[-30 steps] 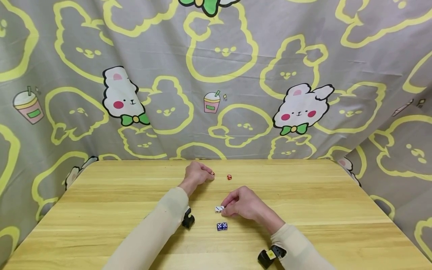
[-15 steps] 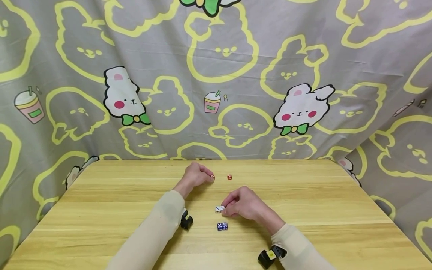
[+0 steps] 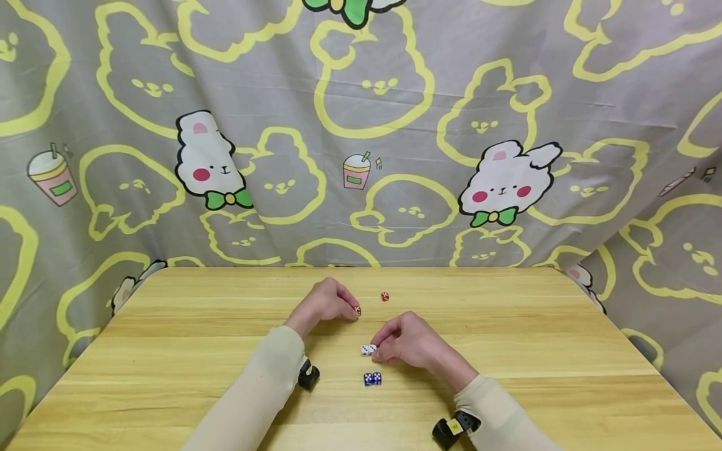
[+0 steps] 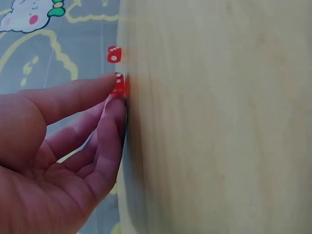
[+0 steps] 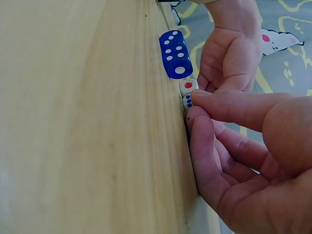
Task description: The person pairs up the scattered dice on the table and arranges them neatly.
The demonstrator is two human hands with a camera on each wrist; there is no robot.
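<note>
Between thumb and fingertip my left hand point(image 3: 327, 300) pinches a red die point(image 4: 119, 84) low over the wooden table. A second red die point(image 3: 385, 296) sits apart from it, farther back and to the right. My right hand point(image 3: 410, 341) pinches the right one of two white dice point(image 3: 365, 350), which lie side by side touching. In the right wrist view one white die point(image 5: 189, 87) shows a red dot, and the pinched one is partly covered by fingertips. Closer to me, two blue dice point(image 3: 372, 378) stand together in a touching pair.
The wooden table point(image 3: 507, 326) stretches out on both sides of the hands. A grey curtain point(image 3: 282, 94) with yellow outlines and rabbit prints hangs along its back edge. A black wrist camera point(image 3: 448, 432) is strapped to the right sleeve, and another point(image 3: 308, 374) to the left.
My left hand has brought its red die nearer to me, away from the table's back edge and toward the white dice. My right hand and the other dice stay put.
</note>
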